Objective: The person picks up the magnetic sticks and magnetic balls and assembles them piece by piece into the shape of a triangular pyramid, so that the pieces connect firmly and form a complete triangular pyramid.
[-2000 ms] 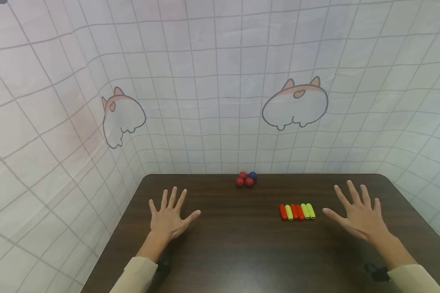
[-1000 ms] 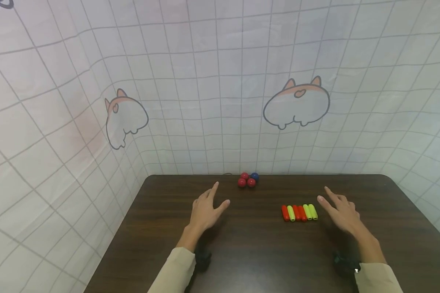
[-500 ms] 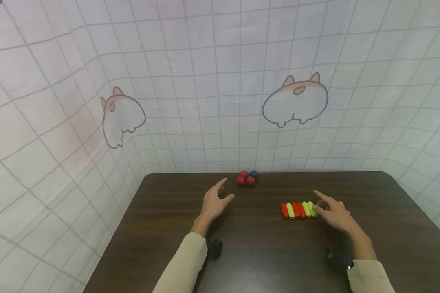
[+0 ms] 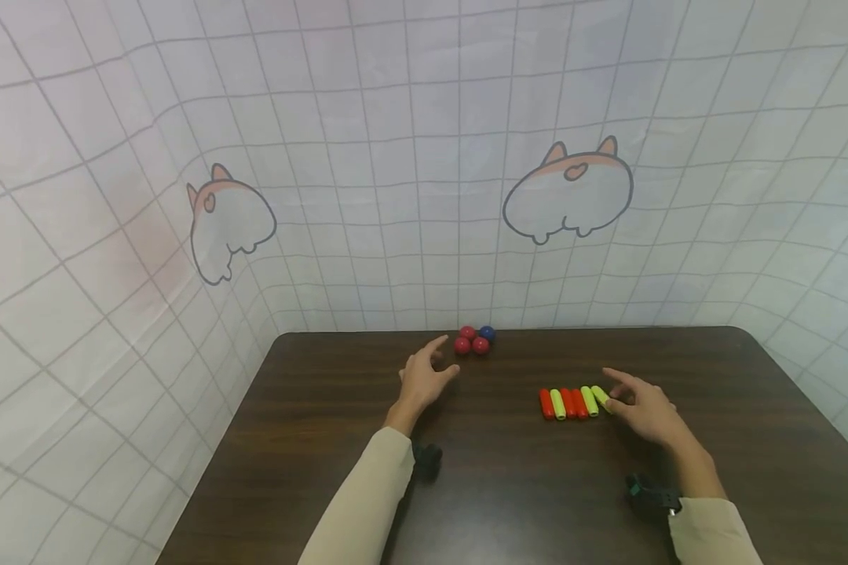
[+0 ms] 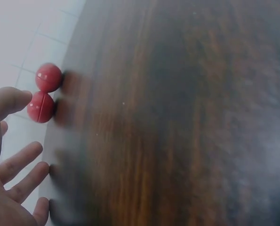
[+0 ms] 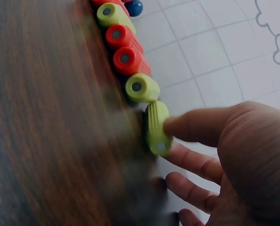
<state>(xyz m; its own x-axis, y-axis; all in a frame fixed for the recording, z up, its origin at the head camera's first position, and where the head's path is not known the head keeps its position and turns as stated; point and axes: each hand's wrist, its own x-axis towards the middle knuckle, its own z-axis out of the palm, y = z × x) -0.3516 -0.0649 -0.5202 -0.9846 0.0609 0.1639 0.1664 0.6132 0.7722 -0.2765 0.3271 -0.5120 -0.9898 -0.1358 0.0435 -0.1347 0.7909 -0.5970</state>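
At the right, my right hand (image 4: 646, 410) pinches the end yellow-green rod (image 6: 157, 127) between thumb and a finger. That rod stands at an angle to the row, its far end close to the neighbouring rod. The other rods (image 4: 568, 403), short ribbed red and yellow-green sticks with grey round ends, lie side by side. My left hand (image 4: 424, 377) hovers by the balls with fingers spread and slightly bent, holding nothing. Three glossy red balls (image 4: 462, 345) and a blue ball (image 4: 487, 334) sit clustered at the back; two red ones show past my thumb in the left wrist view.
A dark wood-grain table (image 4: 509, 486) with rounded back corners carries everything. White grid-patterned cloth (image 4: 396, 196) with cartoon animal prints hangs behind it and along both sides. Dark wrist-worn cameras (image 4: 427, 463) sit under the forearms.
Both hands have come inward from the table's sides, spread fingers now more bent. My left hand neared the balls; my right hand took hold of the end yellow-green rod and turned it askew.
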